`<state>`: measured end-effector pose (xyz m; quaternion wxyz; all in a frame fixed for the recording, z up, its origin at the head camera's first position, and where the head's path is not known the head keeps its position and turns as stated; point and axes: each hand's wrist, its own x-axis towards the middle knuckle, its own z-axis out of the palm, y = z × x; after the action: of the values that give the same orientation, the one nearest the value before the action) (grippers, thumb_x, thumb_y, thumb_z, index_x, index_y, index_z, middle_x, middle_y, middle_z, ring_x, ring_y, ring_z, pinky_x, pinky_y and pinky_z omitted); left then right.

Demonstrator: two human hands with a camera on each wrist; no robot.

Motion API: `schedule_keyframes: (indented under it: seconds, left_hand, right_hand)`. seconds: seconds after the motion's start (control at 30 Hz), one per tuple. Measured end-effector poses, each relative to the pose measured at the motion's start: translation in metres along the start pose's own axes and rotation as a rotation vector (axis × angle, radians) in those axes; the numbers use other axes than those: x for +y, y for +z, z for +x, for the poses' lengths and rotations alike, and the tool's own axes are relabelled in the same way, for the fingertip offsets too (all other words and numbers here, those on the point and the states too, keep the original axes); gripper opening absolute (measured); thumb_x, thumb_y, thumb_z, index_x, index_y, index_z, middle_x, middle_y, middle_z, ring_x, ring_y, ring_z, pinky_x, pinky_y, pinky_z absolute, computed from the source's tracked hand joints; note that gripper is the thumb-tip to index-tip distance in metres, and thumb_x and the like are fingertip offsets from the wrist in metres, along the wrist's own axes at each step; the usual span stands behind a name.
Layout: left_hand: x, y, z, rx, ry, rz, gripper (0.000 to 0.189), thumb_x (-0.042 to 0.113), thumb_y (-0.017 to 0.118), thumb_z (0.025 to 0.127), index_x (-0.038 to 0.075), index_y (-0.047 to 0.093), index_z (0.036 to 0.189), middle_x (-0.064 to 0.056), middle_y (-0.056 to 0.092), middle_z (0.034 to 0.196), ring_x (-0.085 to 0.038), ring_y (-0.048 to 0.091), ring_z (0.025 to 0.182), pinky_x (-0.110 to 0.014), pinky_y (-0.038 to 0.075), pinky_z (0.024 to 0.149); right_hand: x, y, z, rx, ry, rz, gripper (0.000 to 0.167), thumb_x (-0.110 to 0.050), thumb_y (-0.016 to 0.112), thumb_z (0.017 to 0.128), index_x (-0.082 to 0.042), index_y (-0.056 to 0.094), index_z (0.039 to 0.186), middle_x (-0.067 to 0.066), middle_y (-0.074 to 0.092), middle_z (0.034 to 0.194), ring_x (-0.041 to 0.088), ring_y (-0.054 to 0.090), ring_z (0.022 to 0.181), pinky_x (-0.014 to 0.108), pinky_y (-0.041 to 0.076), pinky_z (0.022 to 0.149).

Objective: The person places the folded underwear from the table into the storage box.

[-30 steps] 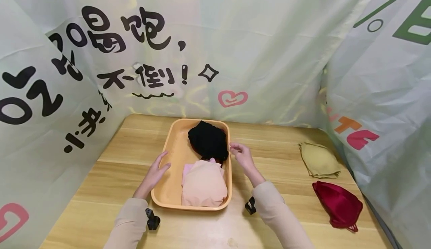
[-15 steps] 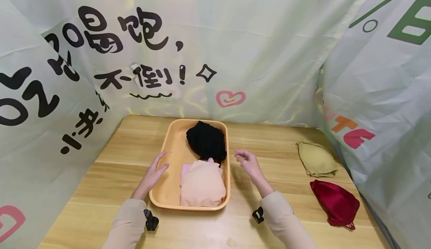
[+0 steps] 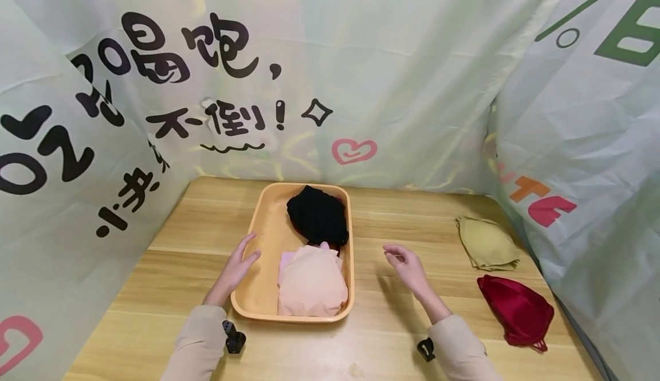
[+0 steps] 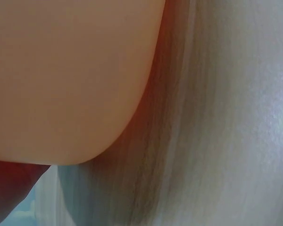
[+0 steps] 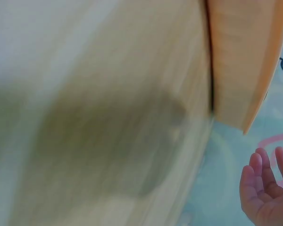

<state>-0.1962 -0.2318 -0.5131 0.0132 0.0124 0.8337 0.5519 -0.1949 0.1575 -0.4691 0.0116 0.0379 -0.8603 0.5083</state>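
An orange tray (image 3: 258,306) sits mid-table in the head view. My left hand (image 3: 236,267) is at its left rim, thumb and fingers spread. In the left wrist view, the tray's outer wall (image 4: 70,84) fills much of the frame, with a dark part of the hand (image 4: 12,188) below it. To the right of the tray, over the wood, my right hand (image 3: 407,264) holds nothing, its fingers loosely bent. The right wrist view shows those fingers (image 5: 262,174) apart from the tray wall. Inside the tray lie a folded black bra (image 3: 317,215) and a folded peach bra (image 3: 313,283).
A lilac garment (image 3: 285,258) peeks out beneath the peach bra. On the table's right side lie a folded olive-yellow bra (image 3: 487,243) and, nearer, a folded dark red bra (image 3: 518,312). Printed curtains (image 3: 412,83) enclose the wooden table (image 3: 206,209) at the back and sides.
My right hand has moved away from the tray's right rim, rightward and toward me. The left hand stays at the left rim, and the tray and garments keep their places.
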Motion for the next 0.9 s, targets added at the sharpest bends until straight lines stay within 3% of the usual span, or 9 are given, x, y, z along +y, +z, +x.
schedule_keyframes:
  seconds: [0.13, 0.27, 0.4, 0.67, 0.9]
  left_hand:
    - [0.000, -0.001, 0.000, 0.001, -0.002, -0.008, 0.055, 0.019, 0.047, 0.094, 0.003, 0.023, 0.142, -0.021, 0.018, 0.148, -0.041, 0.010, 0.136, -0.058, 0.008, 0.108]
    - [0.000, -0.002, 0.000, -0.002, -0.007, -0.008, 0.055, 0.017, 0.046, 0.094, 0.004, 0.023, 0.142, -0.020, 0.018, 0.149, -0.040, 0.010, 0.136, -0.057, 0.008, 0.108]
    - [0.000, -0.001, 0.000, -0.005, -0.020, 0.001, 0.055, 0.017, 0.046, 0.095, 0.004, 0.023, 0.143, -0.019, 0.018, 0.149, -0.040, 0.010, 0.136, -0.056, 0.009, 0.108]
    - [0.001, 0.000, 0.000, -0.005, -0.030, 0.007, 0.055, 0.017, 0.046, 0.094, 0.005, 0.023, 0.143, -0.020, 0.018, 0.149, -0.040, 0.010, 0.136, -0.056, 0.009, 0.108]
    - [0.000, 0.000, 0.001, 0.000, -0.006, 0.004, 0.055, 0.015, 0.046, 0.094, 0.003, 0.024, 0.142, -0.022, 0.018, 0.148, -0.042, 0.011, 0.135, -0.058, 0.010, 0.107]
  right_hand:
    - [0.007, -0.012, -0.009, 0.013, -0.011, -0.047, 0.024, -0.004, 0.052, 0.091, 0.008, 0.059, 0.110, 0.023, 0.061, 0.108, 0.031, 0.059, 0.097, 0.031, 0.049, 0.082]
    - [0.018, -0.021, -0.017, 0.036, -0.100, -0.069, 0.025, -0.009, 0.052, 0.090, 0.009, 0.060, 0.106, 0.024, 0.062, 0.102, 0.032, 0.059, 0.090, 0.038, 0.051, 0.078]
    - [0.027, -0.031, -0.023, 0.067, -0.180, -0.088, 0.026, -0.013, 0.053, 0.089, 0.007, 0.061, 0.104, 0.022, 0.062, 0.097, 0.027, 0.060, 0.082, 0.036, 0.051, 0.068]
    - [0.032, -0.053, -0.032, 0.078, -0.057, -0.281, 0.026, -0.004, 0.052, 0.090, 0.009, 0.057, 0.113, 0.026, 0.058, 0.109, 0.033, 0.057, 0.090, 0.038, 0.049, 0.071]
    - [0.051, -0.069, -0.044, 0.072, 0.048, -0.339, 0.032, -0.009, 0.049, 0.093, 0.008, 0.053, 0.119, 0.028, 0.052, 0.116, 0.037, 0.053, 0.099, 0.048, 0.046, 0.079]
